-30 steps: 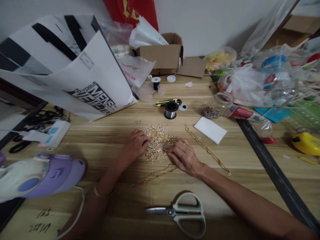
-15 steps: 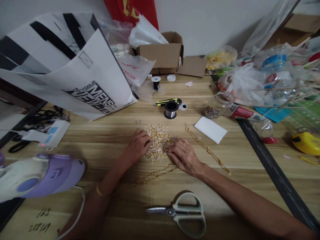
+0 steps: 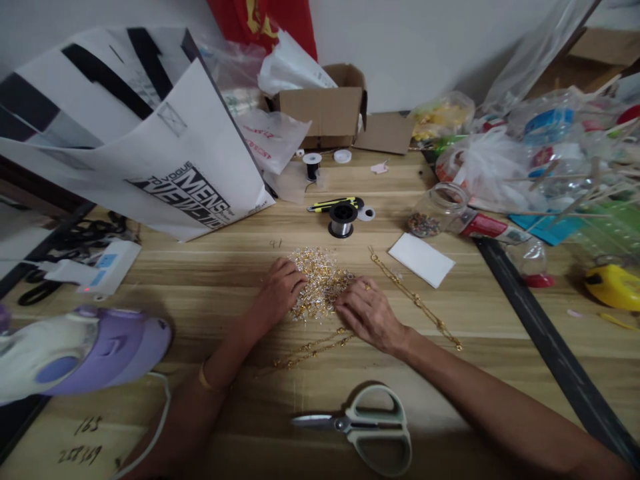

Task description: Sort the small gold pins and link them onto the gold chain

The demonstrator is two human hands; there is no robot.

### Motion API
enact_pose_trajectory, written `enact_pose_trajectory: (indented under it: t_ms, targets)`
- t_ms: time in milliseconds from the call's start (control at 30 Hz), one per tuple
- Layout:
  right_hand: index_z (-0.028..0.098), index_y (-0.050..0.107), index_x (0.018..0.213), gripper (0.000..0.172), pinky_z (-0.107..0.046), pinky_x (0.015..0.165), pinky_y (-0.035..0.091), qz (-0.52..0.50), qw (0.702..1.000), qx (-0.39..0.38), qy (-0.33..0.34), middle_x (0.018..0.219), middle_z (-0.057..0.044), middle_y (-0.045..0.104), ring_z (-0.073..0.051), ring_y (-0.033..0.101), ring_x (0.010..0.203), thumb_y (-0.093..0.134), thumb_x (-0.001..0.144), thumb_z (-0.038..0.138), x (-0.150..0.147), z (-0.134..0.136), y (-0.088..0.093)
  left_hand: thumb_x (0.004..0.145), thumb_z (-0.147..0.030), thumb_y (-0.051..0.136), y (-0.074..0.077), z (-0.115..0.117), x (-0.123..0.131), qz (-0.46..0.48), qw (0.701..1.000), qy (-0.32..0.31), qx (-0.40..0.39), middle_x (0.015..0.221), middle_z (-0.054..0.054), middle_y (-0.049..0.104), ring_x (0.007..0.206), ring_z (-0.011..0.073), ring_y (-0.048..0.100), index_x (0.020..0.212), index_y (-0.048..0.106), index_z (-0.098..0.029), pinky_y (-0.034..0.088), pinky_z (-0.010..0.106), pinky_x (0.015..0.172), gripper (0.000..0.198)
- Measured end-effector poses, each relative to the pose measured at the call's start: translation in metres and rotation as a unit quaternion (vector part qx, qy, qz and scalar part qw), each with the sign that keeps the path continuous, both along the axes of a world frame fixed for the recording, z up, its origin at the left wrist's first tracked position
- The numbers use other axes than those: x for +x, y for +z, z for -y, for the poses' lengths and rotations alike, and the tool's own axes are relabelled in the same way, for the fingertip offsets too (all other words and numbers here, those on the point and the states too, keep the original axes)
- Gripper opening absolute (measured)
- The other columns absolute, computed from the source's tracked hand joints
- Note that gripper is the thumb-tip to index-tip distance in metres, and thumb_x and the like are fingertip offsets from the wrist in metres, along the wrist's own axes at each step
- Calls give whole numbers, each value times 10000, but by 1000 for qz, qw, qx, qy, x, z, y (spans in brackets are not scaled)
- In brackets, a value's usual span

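Note:
A heap of small gold and clear beads [image 3: 320, 280] lies on the wooden table [image 3: 210, 280]. My left hand [image 3: 277, 293] rests on the heap's left side with its fingers curled into the beads. On the heap's right side lies my right hand [image 3: 370, 313], palm down, fingertips bent among the beads. What the fingers hold is hidden. A gold beaded chain [image 3: 415, 300] runs diagonally to the right of my right hand. Another gold chain [image 3: 310, 350] lies just below the heap.
Scissors [image 3: 365, 427] lie near the front edge. A wire spool [image 3: 343, 220], a yellow knife [image 3: 333, 203], a white card [image 3: 421, 260] and a bead jar [image 3: 435, 210] sit beyond the heap. A large paper bag [image 3: 140, 127], cardboard box [image 3: 325, 110] and a purple device [image 3: 85, 350] stand around.
My left hand has slid a little to the right, further onto the bead heap. My right hand has stayed in place.

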State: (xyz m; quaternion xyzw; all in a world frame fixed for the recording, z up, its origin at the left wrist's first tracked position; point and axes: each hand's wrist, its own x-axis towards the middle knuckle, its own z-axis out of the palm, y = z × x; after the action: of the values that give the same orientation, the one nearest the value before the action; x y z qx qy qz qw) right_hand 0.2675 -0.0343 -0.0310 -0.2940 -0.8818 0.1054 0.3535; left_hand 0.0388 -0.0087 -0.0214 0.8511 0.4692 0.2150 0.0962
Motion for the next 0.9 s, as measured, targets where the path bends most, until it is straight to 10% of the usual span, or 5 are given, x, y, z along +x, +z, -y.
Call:
enact_pose_trajectory:
  t_ms: [900]
  targets:
    - [175,539,899,67,-374,835,402,4,1000,2,9,814,-46,624,-169,523,770,478,891,148,1,-1,-3,897,-178,469,1,1,2,-44,998,-40,25,803,53,581,895,202,459,782,635,-166,423,370,863,202]
